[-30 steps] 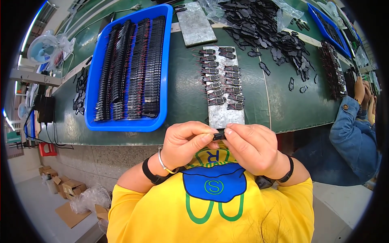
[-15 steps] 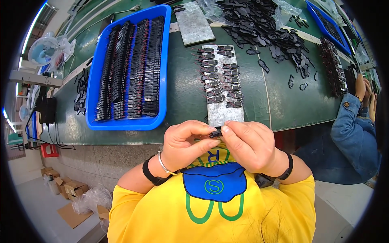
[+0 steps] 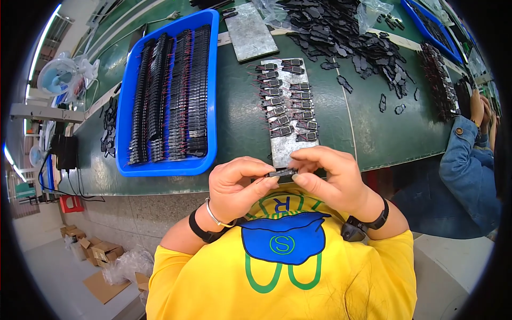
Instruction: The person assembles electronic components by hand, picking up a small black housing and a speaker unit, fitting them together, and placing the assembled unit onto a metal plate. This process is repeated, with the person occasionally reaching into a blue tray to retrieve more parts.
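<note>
The left hand (image 3: 234, 186) pinches one end of a small black part (image 3: 282, 172), held near the close end of the metal plate (image 3: 287, 152) on the green worktop (image 3: 240, 117). The right hand (image 3: 337, 178) is at the other end, thumb and forefinger parted; contact there is unclear.

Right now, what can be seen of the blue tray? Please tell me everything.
The blue tray is oblong, with rounded corners, raised walls and a smooth rim; it looks plastic. It lies on the green table, long sides running front to back. Packed rows of black parts with red wires sit inside. The left hand and right hand are off it.
</note>
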Demonstrator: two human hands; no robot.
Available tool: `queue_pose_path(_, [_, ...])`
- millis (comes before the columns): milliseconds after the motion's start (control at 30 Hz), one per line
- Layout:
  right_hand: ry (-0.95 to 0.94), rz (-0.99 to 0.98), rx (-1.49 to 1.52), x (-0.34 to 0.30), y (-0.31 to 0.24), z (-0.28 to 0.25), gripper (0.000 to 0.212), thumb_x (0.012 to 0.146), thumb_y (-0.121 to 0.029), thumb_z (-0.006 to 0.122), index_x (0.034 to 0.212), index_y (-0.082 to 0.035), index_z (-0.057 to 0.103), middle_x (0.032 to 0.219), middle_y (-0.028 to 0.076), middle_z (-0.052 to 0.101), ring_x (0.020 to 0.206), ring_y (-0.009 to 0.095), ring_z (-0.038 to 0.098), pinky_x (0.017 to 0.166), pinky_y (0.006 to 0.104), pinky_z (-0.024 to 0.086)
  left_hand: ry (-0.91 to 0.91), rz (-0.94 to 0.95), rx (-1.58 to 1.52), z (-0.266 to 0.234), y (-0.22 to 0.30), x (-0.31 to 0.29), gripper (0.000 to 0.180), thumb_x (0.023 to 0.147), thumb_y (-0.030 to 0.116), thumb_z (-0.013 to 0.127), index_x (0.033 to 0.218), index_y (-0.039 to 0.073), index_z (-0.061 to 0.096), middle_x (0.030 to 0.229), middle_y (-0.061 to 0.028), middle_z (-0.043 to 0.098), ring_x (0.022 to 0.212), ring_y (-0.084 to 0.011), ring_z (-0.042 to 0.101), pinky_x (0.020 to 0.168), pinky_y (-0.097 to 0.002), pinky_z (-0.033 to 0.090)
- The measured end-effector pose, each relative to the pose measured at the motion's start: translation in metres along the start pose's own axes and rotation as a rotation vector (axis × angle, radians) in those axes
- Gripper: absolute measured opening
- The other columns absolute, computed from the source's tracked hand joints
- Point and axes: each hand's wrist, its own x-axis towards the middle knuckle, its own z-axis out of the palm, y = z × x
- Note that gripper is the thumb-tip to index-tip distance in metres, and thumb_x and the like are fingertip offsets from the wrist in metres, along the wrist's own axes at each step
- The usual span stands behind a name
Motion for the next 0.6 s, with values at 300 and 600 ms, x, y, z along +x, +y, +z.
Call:
queue_pose_path(300, [-0.065,0.157,0.386,-0.005,0.010,0.006,0.018,0.093,-0.004,0.058,0.107,0.006,0.060,0.093,0.012,0.068,0.075,0.013,0.066,0.066,0.0238,0.053,-0.047,0.070,0.057,-0.001,-0.002,0.003,0.016,0.083,-0.007,0.066,0.098,-0.002,0.061,0.090,-0.0161,0.066,0.076,-0.0205,0.068,0.067,-0.0274,0.056])
queue_pose_path(600, [-0.017,-0.003,0.243,-0.004,0.015,0.006,0.015,0.090,-0.003,0.061,0.103,0.005,0.061,0.086,0.012,0.068,0.070,0.014,0.066,0.060,0.0253,0.053,-0.045,0.011,0.059,0.003,0.003,0.006,0.011,0.085,-0.003,0.064,0.096,-0.003,0.062,0.089,-0.0143,0.066,0.075,-0.0194,0.068,0.067,-0.0265,0.055])
